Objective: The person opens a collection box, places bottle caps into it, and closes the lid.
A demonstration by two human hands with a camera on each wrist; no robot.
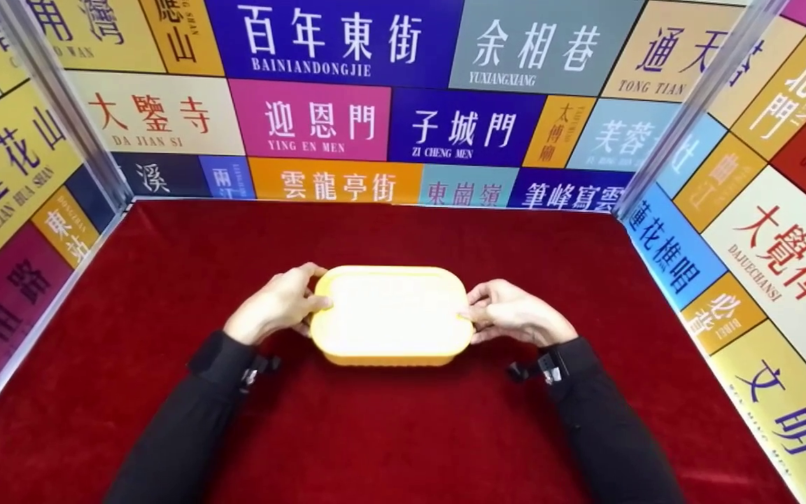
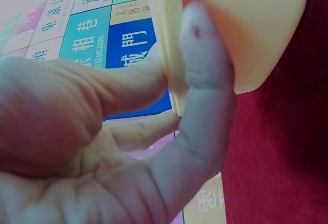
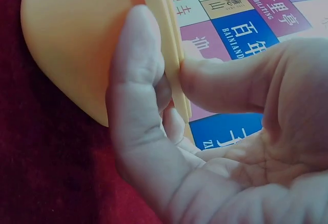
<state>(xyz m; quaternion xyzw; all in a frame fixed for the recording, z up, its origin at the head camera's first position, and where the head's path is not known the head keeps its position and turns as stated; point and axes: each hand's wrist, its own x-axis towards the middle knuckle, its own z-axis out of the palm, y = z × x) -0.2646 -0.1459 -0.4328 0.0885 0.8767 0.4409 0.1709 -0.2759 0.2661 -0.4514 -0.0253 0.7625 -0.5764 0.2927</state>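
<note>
A yellow rounded-rectangular food container (image 1: 392,360) with a pale, brightly lit lid (image 1: 396,311) is held between both hands, over the middle of the red cloth. At its left end my left hand (image 1: 280,301) grips the rim, thumb on top and fingers beneath. My right hand (image 1: 511,311) grips the right end in the same way. In the left wrist view a finger presses the container's side (image 2: 261,29) under the rim. The right wrist view likewise has fingers against the yellow wall (image 3: 77,44) and the thumb on the lid's edge. The container's inside is hidden.
Dark red cloth (image 1: 389,434) covers the table. Panels with coloured Chinese lettering (image 1: 319,119) stand along the back and both sides. Metal posts (image 1: 697,105) rise at the two back corners. Each wrist wears a dark strap with a small device (image 1: 550,367).
</note>
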